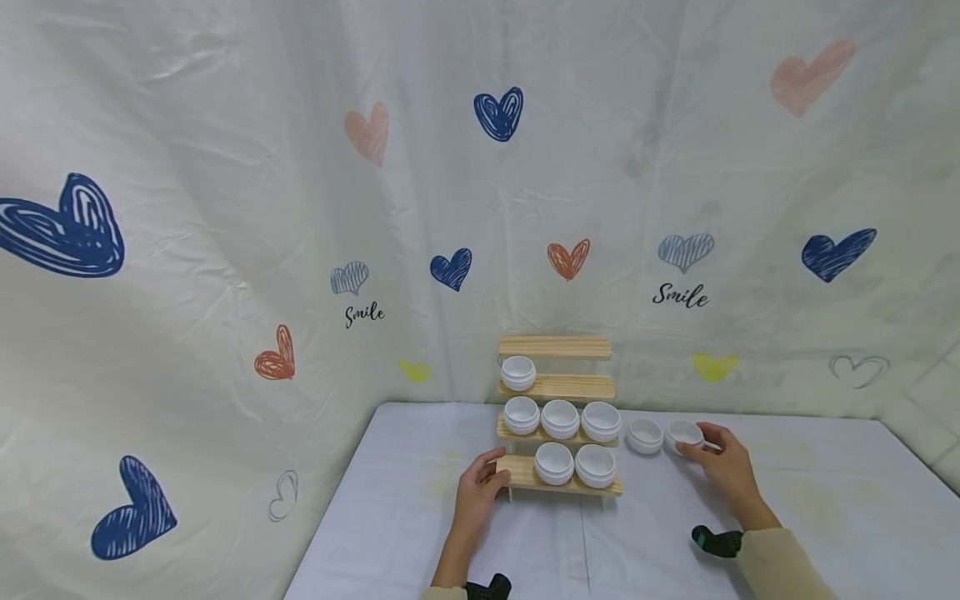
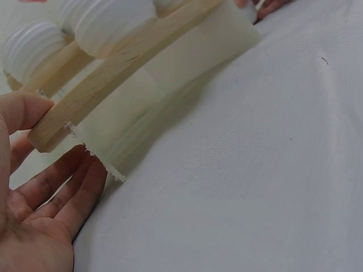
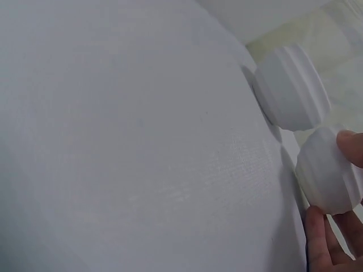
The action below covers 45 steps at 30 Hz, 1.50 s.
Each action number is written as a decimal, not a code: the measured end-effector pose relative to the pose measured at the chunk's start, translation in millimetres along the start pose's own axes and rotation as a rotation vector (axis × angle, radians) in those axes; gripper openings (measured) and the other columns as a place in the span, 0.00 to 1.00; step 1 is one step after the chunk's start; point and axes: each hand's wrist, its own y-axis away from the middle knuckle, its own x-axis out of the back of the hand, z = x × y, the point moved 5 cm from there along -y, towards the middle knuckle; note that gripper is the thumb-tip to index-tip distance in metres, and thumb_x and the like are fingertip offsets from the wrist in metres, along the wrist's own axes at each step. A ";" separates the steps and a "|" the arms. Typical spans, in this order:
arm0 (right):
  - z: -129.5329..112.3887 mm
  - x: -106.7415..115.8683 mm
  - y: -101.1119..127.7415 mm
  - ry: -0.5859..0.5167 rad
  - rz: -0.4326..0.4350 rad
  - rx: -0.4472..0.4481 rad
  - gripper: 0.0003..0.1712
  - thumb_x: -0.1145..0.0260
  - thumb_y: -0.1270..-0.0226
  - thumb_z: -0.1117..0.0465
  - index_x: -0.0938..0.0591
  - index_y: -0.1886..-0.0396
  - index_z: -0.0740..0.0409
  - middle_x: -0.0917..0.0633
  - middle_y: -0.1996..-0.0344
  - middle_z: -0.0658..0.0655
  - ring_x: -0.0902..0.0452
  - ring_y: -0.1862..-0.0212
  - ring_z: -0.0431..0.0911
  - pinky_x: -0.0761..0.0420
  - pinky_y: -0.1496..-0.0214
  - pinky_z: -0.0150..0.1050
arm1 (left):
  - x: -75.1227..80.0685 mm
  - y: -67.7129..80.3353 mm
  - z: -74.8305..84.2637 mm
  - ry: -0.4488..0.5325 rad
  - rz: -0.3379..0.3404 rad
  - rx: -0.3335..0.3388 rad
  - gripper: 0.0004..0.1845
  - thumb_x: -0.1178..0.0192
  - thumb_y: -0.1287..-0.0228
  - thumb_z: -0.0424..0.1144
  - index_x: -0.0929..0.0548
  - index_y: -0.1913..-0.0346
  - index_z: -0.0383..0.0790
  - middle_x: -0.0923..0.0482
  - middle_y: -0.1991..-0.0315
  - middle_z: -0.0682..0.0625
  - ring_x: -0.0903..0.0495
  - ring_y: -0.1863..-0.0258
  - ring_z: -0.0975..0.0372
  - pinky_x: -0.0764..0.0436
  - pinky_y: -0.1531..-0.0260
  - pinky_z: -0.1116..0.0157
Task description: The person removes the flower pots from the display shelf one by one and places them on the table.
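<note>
A tiered wooden display stand [image 1: 517, 472] with clear side supports stands on the table. My left hand [image 1: 474, 493] grips the left end of its lowest shelf; the left wrist view shows the thumb [image 2: 25, 110] on the board's edge and other fingers by the clear support. White ribbed bowls stand on the shelves: two on the lowest, three on the second and one bowl [image 1: 518, 373] at the left of the third. Right of the stand, my right hand [image 1: 729, 468] holds a white bowl [image 3: 329, 173] between thumb and fingers. Beside it sits another white bowl [image 3: 292, 88].
A white cloth [image 1: 660, 542] covers the table. Behind it hangs a pale curtain [image 1: 600, 167] printed with hearts and the word Smile. The stand's top shelf [image 1: 555, 347] bears no bowls. Dark straps with camera mounts [image 1: 716, 542] sit at both wrists.
</note>
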 end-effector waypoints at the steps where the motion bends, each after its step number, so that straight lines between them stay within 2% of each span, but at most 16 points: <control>1: 0.4 -0.2 0.1 0.002 0.001 0.000 0.50 0.28 0.35 0.41 0.38 0.24 0.64 0.33 0.27 0.71 0.34 0.32 0.62 0.26 0.48 0.36 | 0.0 0.1 -0.1 0.002 0.001 0.001 0.24 0.37 0.31 0.32 0.24 0.34 0.29 0.17 0.48 0.33 0.17 0.56 0.64 0.16 0.56 0.70; 5: 2.8 -1.2 -0.4 -0.005 -0.001 0.009 0.48 0.29 0.33 0.43 0.37 0.25 0.65 0.32 0.28 0.71 0.33 0.31 0.62 0.28 0.59 0.21 | 0.2 -0.2 -1.3 0.001 0.005 0.016 0.24 0.37 0.31 0.32 0.23 0.35 0.30 0.17 0.48 0.35 0.17 0.56 0.65 0.16 0.56 0.70; 7: 3.3 -1.7 -0.5 -0.007 -0.004 0.009 0.48 0.30 0.32 0.43 0.38 0.25 0.65 0.33 0.28 0.71 0.34 0.31 0.62 0.30 0.61 0.19 | 0.7 -1.1 -2.2 0.001 0.012 0.030 0.23 0.36 0.32 0.33 0.22 0.35 0.33 0.16 0.48 0.36 0.17 0.56 0.65 0.17 0.56 0.71; 10: 3.0 -2.3 -0.7 -0.002 -0.007 0.002 0.48 0.32 0.31 0.41 0.39 0.24 0.64 0.34 0.27 0.71 0.35 0.30 0.63 0.25 0.53 0.26 | 1.2 -2.1 -3.1 -0.006 0.022 0.040 0.22 0.36 0.32 0.33 0.21 0.36 0.36 0.16 0.48 0.38 0.17 0.56 0.65 0.17 0.55 0.71; 13: 2.8 -3.1 -0.6 0.004 -0.015 -0.002 0.49 0.33 0.31 0.40 0.40 0.23 0.65 0.35 0.26 0.71 0.37 0.28 0.65 0.23 0.41 0.44 | 1.4 -2.1 -3.2 -0.014 0.028 0.039 0.22 0.35 0.33 0.33 0.20 0.36 0.36 0.16 0.49 0.38 0.17 0.56 0.64 0.17 0.56 0.71; 15: 2.6 -3.4 -0.2 0.013 -0.020 0.003 0.50 0.33 0.30 0.40 0.41 0.22 0.64 0.36 0.26 0.71 0.37 0.28 0.65 0.25 0.37 0.52 | 1.4 -2.0 -3.4 -0.019 0.031 0.038 0.22 0.35 0.33 0.33 0.20 0.36 0.36 0.15 0.49 0.39 0.17 0.56 0.64 0.17 0.56 0.72; 21: 4.4 -4.5 -1.9 0.074 -0.019 0.050 0.48 0.33 0.29 0.43 0.40 0.21 0.64 0.32 0.28 0.72 0.32 0.31 0.65 0.23 0.43 0.44 | 1.1 -1.8 -4.4 -0.015 0.032 0.039 0.22 0.35 0.32 0.33 0.20 0.36 0.37 0.16 0.49 0.38 0.17 0.56 0.63 0.17 0.56 0.71; 26: 5.9 -5.7 -2.9 0.072 -0.020 0.066 0.49 0.33 0.30 0.43 0.41 0.22 0.65 0.32 0.29 0.73 0.32 0.32 0.66 0.24 0.40 0.51 | 0.6 -1.5 -3.4 -0.003 0.031 0.049 0.23 0.36 0.32 0.32 0.21 0.35 0.35 0.16 0.48 0.38 0.17 0.56 0.63 0.17 0.55 0.71; 28: 5.9 -5.7 -2.8 0.076 -0.018 0.070 0.48 0.33 0.30 0.43 0.40 0.22 0.64 0.32 0.30 0.73 0.31 0.32 0.65 0.23 0.41 0.46 | 0.5 -1.3 -2.7 -0.005 0.031 0.048 0.23 0.36 0.32 0.32 0.22 0.35 0.34 0.16 0.48 0.38 0.17 0.56 0.63 0.17 0.55 0.70; 32: 5.8 -5.3 -2.1 0.091 0.000 0.081 0.48 0.33 0.30 0.43 0.39 0.22 0.64 0.30 0.30 0.72 0.31 0.32 0.64 0.26 0.52 0.30 | 0.4 -1.5 -2.6 -0.009 0.029 0.047 0.24 0.37 0.32 0.32 0.22 0.34 0.33 0.16 0.48 0.38 0.17 0.55 0.63 0.17 0.54 0.70; 36: 5.6 -5.5 0.4 0.097 0.019 0.087 0.47 0.32 0.30 0.43 0.38 0.23 0.65 0.30 0.30 0.72 0.31 0.32 0.64 0.30 0.56 0.25 | 0.9 -3.5 -5.4 -0.015 0.026 0.043 0.23 0.37 0.32 0.32 0.22 0.34 0.34 0.16 0.48 0.38 0.17 0.55 0.63 0.17 0.54 0.71; 40: 5.0 -7.2 1.3 0.096 0.025 0.083 0.47 0.32 0.30 0.44 0.38 0.22 0.64 0.30 0.29 0.71 0.31 0.32 0.63 0.27 0.51 0.30 | 1.7 -3.9 -5.1 -0.018 0.027 0.029 0.23 0.36 0.32 0.33 0.22 0.35 0.34 0.16 0.48 0.38 0.17 0.55 0.63 0.17 0.55 0.71; 45: 3.9 -8.2 1.0 0.084 0.026 0.069 0.48 0.33 0.30 0.43 0.39 0.22 0.64 0.31 0.28 0.71 0.32 0.30 0.64 0.25 0.40 0.47 | 1.8 -4.7 -5.7 -0.017 0.033 0.033 0.22 0.36 0.32 0.33 0.21 0.36 0.36 0.16 0.48 0.38 0.17 0.55 0.63 0.17 0.55 0.71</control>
